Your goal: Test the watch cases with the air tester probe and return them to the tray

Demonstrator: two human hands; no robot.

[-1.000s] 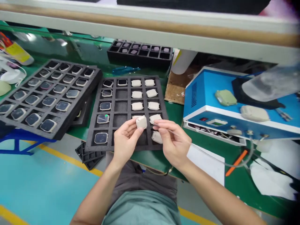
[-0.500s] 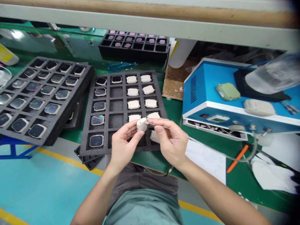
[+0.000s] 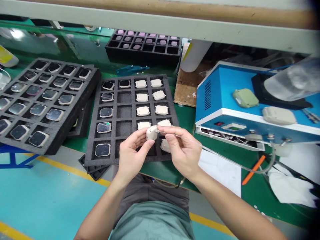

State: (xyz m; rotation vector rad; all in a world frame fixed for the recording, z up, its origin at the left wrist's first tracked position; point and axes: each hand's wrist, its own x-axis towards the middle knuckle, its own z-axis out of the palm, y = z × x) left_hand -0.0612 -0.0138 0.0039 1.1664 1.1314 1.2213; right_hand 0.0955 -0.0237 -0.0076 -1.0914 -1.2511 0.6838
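Above a green workbench (image 3: 185, 116), our left hand (image 3: 132, 151) pinches a cream watch case (image 3: 151, 133) over the near part of a gray foam tray (image 3: 124, 112); our right hand (image 3: 186, 151) grips a thin clear tube (image 3: 225, 160) at its right edge. A blue machine (image 3: 236, 75) sits right, a watch-filled tray (image 3: 71, 121) left, and a black tray (image 3: 141, 55) of purple pieces (image 3: 149, 41) far.

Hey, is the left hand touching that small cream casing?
Touching: the head view shows the left hand's thumb and fingers gripping the cream casing.
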